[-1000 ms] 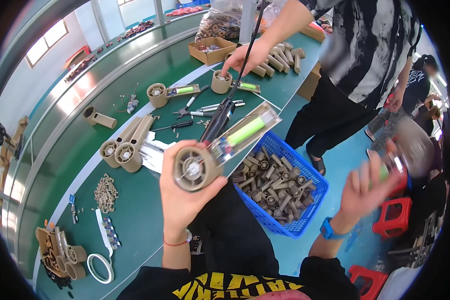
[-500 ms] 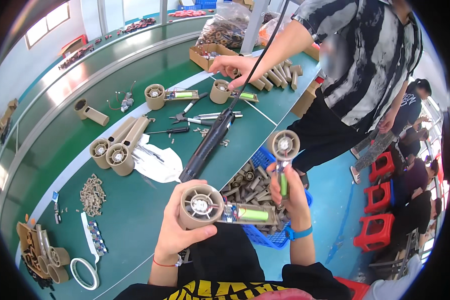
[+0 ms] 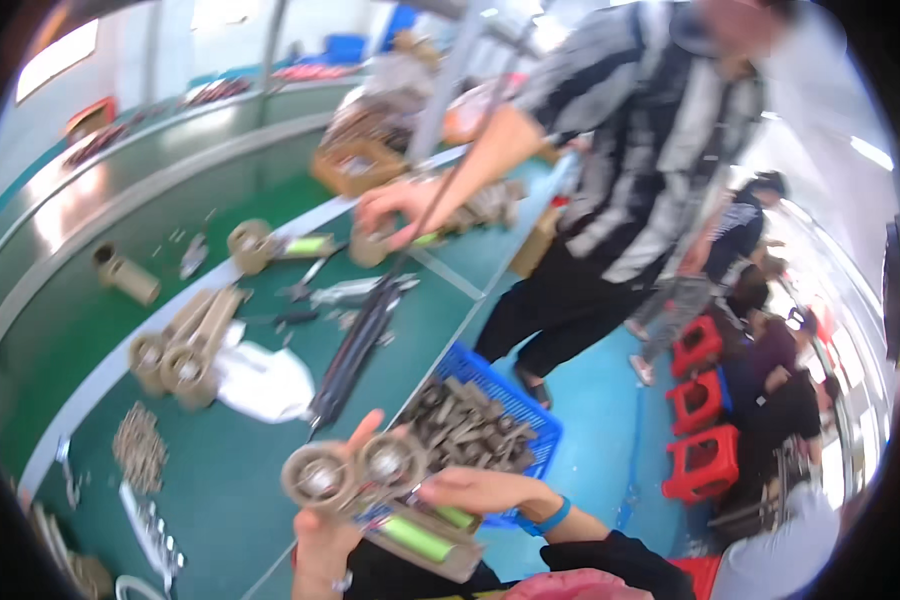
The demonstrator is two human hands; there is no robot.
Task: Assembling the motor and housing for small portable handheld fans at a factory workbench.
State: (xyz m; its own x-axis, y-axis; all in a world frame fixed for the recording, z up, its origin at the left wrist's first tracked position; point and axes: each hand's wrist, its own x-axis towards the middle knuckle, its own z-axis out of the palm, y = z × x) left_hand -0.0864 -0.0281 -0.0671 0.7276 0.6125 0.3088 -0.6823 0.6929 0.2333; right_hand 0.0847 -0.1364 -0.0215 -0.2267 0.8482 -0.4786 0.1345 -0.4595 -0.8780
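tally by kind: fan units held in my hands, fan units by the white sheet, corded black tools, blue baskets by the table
Held fan units: 2
Fan units by the white sheet: 2
Corded black tool: 1
Blue basket: 1
Total: 6

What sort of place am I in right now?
Probably an assembly workshop: there's a long green workbench strewn with parts and tools, a heap of small tan pieces on it, and a blue basket full of tube-shaped parts beside it.
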